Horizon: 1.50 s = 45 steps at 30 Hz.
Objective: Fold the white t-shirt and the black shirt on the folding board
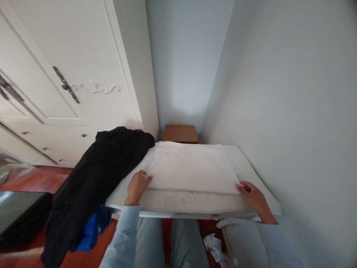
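Observation:
A folded white cloth (189, 167) lies flat on the white table (173, 203), its near edge running almost parallel to the table's front edge. At the near left corner, my left hand (137, 186) is closed, with thumb and fingers pinching the cloth's side. My right hand (254, 199) pinches the near right corner between thumb and fingers, the other fingers curled. A black garment (103, 175) is heaped over the table's left end and hangs down towards the floor.
Blue fabric (90, 230) hangs beneath the black garment. A white wardrobe (89, 67) rises at the left and a grey wall (292, 104) borders the right side. Behind the table is a brown wooden box-like piece (180, 133). Crumpled white paper or cloth (213, 245) lies below.

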### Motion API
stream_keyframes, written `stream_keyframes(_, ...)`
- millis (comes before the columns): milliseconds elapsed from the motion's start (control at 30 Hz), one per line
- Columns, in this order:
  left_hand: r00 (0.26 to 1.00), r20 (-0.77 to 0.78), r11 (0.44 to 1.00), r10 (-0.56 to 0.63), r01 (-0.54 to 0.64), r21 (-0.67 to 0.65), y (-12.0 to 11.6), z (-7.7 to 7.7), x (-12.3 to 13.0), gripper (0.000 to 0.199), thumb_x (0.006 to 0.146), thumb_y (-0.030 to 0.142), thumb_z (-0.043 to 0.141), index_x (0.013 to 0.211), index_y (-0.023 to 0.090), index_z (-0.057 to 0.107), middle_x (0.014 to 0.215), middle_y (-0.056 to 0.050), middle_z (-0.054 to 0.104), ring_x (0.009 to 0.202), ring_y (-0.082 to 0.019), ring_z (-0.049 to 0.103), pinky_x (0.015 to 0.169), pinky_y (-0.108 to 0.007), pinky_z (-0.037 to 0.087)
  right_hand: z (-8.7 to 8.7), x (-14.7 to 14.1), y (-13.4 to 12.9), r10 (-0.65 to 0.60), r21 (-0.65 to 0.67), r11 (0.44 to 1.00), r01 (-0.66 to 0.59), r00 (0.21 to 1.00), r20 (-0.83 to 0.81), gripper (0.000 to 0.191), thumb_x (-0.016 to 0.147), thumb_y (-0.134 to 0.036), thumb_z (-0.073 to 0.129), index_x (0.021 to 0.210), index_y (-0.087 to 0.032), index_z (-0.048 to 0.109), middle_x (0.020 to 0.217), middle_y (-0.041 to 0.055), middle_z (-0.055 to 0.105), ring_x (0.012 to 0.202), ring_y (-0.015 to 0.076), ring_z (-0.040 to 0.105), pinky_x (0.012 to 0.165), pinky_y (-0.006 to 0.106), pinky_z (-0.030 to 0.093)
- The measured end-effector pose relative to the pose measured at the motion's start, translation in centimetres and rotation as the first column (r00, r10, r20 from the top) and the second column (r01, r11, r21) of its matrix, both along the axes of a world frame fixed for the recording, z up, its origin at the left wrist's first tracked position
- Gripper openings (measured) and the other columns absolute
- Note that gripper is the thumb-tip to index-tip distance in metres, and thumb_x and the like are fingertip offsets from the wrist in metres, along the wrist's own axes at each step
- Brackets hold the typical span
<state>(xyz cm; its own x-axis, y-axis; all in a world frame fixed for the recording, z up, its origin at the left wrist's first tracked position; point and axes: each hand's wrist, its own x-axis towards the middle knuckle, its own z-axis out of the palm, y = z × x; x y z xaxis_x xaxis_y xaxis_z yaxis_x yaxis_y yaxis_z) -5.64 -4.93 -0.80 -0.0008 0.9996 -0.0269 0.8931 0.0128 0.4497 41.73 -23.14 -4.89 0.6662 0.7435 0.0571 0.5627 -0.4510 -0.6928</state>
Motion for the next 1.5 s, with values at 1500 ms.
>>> stream_keyframes(1500,0.904,-0.107,0.806,-0.415,0.419,0.417,2.4,0.6,5.2,0.045,0.096,0.043,0.049,0.127,0.012,0.059,0.142,-0.02,0.057,0.139,-0.032,0.047,0.11,-0.046,0.043,3.6,-3.4,5.1,0.307,0.223,0.896,-0.383,0.899,0.312,0.039,0.089,-0.046,0.054,0.115,-0.021,0.067,0.122,0.0125,0.069,0.113,0.0276,0.065,0.091,0.044,0.056)
